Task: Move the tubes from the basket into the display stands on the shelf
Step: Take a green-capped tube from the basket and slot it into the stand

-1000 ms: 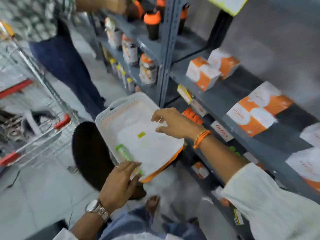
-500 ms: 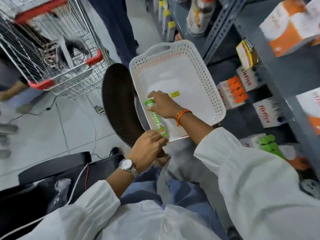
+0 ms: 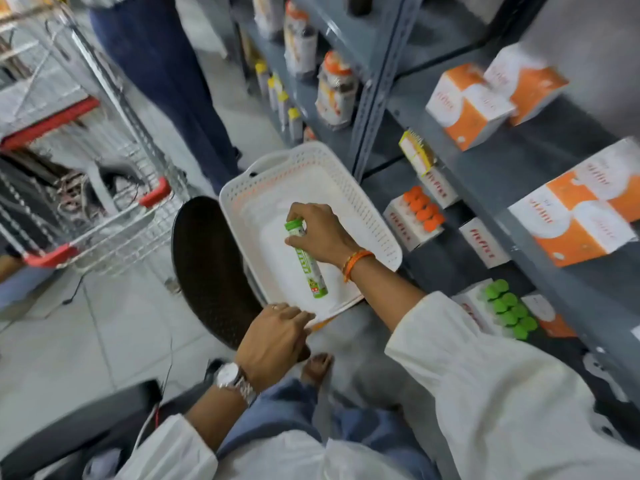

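A white perforated basket (image 3: 372, 220) sits on a dark round stool, next to the shelf. My right hand (image 3: 322, 233) grips a green-capped tube (image 3: 306, 265) by its upper end, over the basket's floor. My left hand (image 3: 273, 337) rests on the basket's near rim, fingers curled over the edge. On the lower shelf, a white display stand (image 3: 412, 228) holds several orange-capped tubes. A second stand (image 3: 507, 308) holds several green-capped tubes.
A dark stool (image 3: 204, 268) carries the basket. A wire shopping cart (image 3: 104, 188) stands at the left. Another person's legs (image 3: 166, 74) are beyond the basket. Orange-and-white boxes (image 3: 571, 216) and jars (image 3: 334, 88) fill the grey shelves (image 3: 485, 161) on the right.
My right hand has taken the green tube near its cap and raised it off the basket floor. My left hand stays on the basket's near rim. The view has shifted.
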